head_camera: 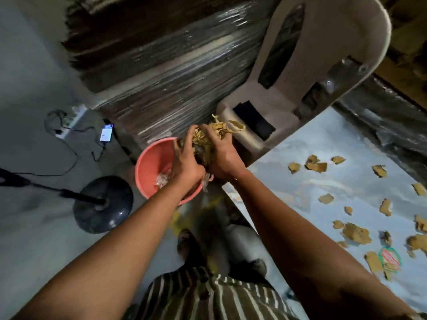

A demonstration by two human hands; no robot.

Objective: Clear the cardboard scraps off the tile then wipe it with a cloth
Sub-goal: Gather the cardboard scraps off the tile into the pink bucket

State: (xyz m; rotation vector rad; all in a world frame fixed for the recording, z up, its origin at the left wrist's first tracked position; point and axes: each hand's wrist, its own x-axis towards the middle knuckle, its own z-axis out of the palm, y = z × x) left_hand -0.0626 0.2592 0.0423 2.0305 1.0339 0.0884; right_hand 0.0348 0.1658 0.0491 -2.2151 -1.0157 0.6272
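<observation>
Both hands clasp one bundle of brown cardboard scraps (209,137) between them. My left hand (186,162) presses it from the left, my right hand (223,155) from the right. The bundle hangs over the right rim of a pink bucket (150,167) on the floor. The glossy light tile (323,181) lies to the right, and several loose cardboard scraps (355,233) are scattered over it. No cloth is in view.
A beige plastic chair (307,72) stands behind the tile's far end. A plastic-wrapped stack of cardboard (161,65) rises behind the bucket. On the floor to the left are a dark round stand base (104,204), a lit phone (106,132) and cables.
</observation>
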